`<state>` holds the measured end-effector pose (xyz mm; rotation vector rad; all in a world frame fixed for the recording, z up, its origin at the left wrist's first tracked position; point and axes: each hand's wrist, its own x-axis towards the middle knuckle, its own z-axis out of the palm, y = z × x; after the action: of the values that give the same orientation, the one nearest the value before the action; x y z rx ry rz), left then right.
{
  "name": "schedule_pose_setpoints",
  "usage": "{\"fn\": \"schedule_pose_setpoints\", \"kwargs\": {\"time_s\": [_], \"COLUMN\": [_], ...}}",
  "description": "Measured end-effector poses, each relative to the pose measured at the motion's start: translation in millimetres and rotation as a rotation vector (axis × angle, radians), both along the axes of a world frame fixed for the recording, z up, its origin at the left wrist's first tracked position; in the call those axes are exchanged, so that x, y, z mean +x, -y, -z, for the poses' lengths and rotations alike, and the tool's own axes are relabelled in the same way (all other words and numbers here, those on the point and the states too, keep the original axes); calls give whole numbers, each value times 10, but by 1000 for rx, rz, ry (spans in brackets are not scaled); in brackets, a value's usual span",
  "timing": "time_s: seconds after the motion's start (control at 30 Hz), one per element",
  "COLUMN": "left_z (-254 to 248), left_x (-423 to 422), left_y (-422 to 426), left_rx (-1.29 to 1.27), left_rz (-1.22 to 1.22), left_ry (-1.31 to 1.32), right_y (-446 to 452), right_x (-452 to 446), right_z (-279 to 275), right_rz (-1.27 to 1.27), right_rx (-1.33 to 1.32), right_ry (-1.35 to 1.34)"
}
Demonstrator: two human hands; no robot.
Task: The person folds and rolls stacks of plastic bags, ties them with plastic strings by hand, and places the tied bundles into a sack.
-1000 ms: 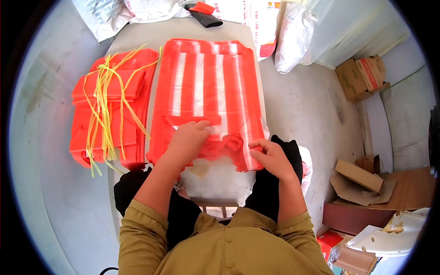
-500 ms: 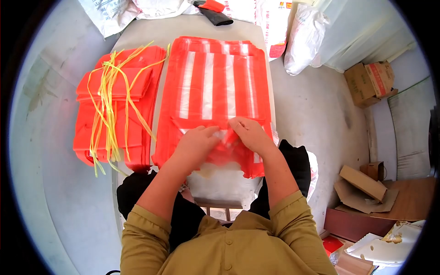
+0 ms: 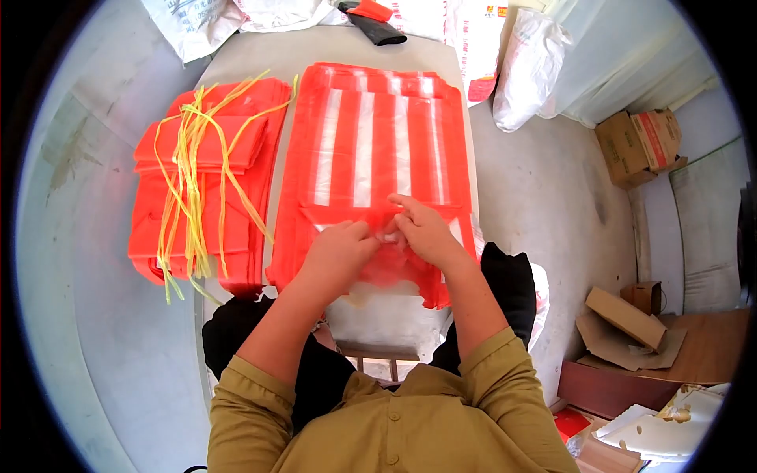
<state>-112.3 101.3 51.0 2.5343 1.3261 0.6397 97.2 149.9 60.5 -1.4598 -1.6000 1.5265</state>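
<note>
Left fingers (image 3: 363, 234), right fingers (image 3: 407, 207) side by side over near end of striped plastic stack (image 3: 382, 150); grip unclear.

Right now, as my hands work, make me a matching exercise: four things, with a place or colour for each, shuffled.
1. Yellow strips
2. Striped red plastic
3. White sack
4. Left sleeve

A. Mustard-brown
B. Beneath the left hand and right hand
C. Past the table's far right edge
D. Across the folded red stack

Pairs: 1-D, 2-B, 3-C, 4-A
</note>
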Motion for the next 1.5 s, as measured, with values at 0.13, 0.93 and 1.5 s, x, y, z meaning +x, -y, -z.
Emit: {"fn": "schedule_pose_setpoints", "kwargs": {"time_s": [0.13, 0.93, 1.5], "left_z": [-69, 46, -52], "left_x": [12, 258, 143], "left_y": [-4, -253, -225], "left_rx": [47, -97, 46], "left_rz": [-7, -347, -137], "left_ry": [-50, 203, 92], "right_y": [39, 171, 167], "right_x": [-41, 110, 7], "right_z": [-118, 53, 217], "right_rz": [-9, -9, -139], "right_rx": [46, 992, 1099], "right_ry": [100, 308, 442]}}
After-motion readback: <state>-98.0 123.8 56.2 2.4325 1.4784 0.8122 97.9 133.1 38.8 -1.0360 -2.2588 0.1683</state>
